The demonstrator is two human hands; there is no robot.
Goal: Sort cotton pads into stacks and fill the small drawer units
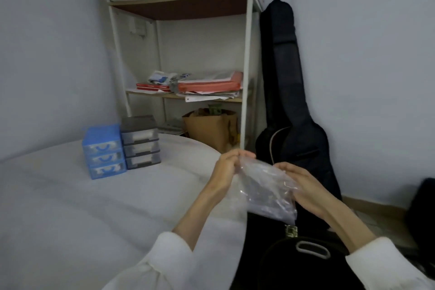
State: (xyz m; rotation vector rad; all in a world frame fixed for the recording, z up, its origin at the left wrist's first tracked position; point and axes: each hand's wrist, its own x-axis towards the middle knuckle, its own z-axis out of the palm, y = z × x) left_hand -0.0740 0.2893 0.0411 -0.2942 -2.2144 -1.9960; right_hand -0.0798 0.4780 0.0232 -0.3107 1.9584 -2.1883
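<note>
A: Nearest: left hand (224,169) and right hand (303,186) both pinch a clear plastic bag (266,192), fingers curled on its edges, probably to open it.

B: Drawers?

A: Blue drawer unit (103,152), then grey drawer unit (140,142), shut, on the bed (70,207). Pads: cannot tell.

Two small drawer units (103,151) (140,142) stand side by side on the bed (70,207), touching, at its far end near the wall. Behind and right of them stands a shelf rack (246,66), with a paper bag (209,129) at its foot and a guitar case (286,106) leaning on the wall to its right. Both hands, left hand (226,169) and right hand (303,186), hold a plastic bag (263,190) in front, right of the bed.
</note>
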